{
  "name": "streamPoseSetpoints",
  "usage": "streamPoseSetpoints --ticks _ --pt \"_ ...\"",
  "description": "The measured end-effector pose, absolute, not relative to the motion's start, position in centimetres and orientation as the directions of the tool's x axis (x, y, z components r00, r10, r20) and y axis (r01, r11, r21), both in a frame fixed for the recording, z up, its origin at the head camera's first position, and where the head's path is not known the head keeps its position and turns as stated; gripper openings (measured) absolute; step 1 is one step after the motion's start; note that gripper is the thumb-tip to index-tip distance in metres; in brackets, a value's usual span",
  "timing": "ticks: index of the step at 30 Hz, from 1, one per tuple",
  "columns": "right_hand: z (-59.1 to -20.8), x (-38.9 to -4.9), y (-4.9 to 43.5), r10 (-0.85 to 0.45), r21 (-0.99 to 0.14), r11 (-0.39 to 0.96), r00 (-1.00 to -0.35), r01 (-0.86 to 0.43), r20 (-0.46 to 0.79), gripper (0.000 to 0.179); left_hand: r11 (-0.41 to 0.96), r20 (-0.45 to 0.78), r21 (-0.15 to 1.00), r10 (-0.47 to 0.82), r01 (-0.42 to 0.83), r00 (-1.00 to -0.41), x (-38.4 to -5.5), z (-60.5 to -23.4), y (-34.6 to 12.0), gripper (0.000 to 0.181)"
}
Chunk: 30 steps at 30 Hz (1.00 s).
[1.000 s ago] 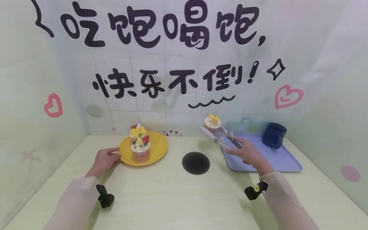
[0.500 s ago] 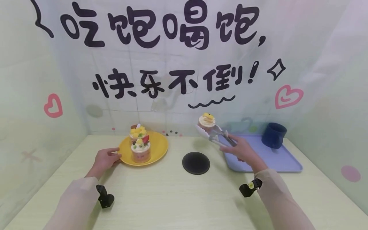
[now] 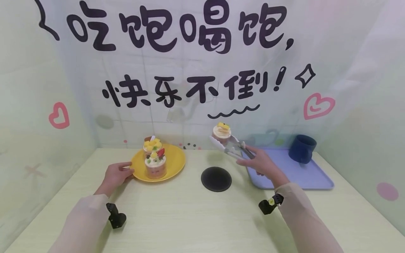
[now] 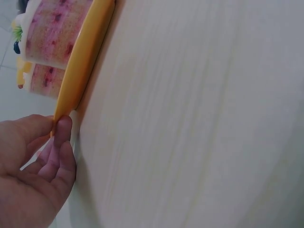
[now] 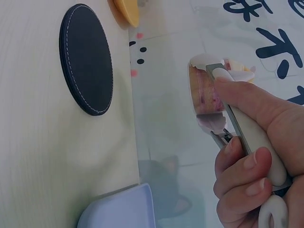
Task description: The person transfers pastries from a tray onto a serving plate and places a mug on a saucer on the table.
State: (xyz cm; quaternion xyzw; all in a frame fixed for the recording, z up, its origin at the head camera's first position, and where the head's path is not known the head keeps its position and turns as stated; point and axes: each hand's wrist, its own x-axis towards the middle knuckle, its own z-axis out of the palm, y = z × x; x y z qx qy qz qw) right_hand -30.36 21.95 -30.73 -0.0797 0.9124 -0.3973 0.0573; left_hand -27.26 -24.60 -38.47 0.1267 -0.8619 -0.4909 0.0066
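Note:
My left hand (image 3: pixel 117 175) pinches the left rim of a yellow plate (image 3: pixel 175 160), thumb on top and fingers beneath, as the left wrist view shows. Two dessert cups stand on that plate: a front one (image 3: pixel 155 168) with cream and a strawberry, and a rear one (image 3: pixel 152 144) topped with yellow fruit cubes. In my right hand (image 3: pixel 261 162) is a pair of tongs (image 3: pixel 234 151), its handles gripped between thumb and fingers. The tongs' white tips clasp a third dessert cup (image 5: pixel 203 90) with cream and yellow fruit, held upright in the air above the back of the table.
A round black coaster (image 3: pixel 216 179) lies mid-table, between the plate and a lavender tray (image 3: pixel 294 179). On the tray's back right stands a dark blue mug (image 3: pixel 302 148). A printed cloth backdrop (image 3: pixel 196 63) rises behind the table's far edge.
My right hand has carried the tongs and the dessert cup leftward and slightly up, from near the tray's left edge to behind the coaster. My left hand and the plate stay put.

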Motion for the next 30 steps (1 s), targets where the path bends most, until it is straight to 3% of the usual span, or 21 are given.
streamPoseSetpoints --ticks 15,30 --pt "-30.4 -30.4 20.2 -0.238 -0.777 0.619 -0.970 -0.117 -0.044 0.084 0.485 -0.089 0.855 -0.209 -0.183 -0.974 -27.3 -38.7 -24.8 0.050" --pt "-30.6 -30.5 17.9 -0.300 -0.778 0.603 -0.954 -0.176 -0.016 0.072 0.476 -0.094 0.859 -0.214 -0.188 -0.972 -27.3 -38.5 -24.7 0.049"
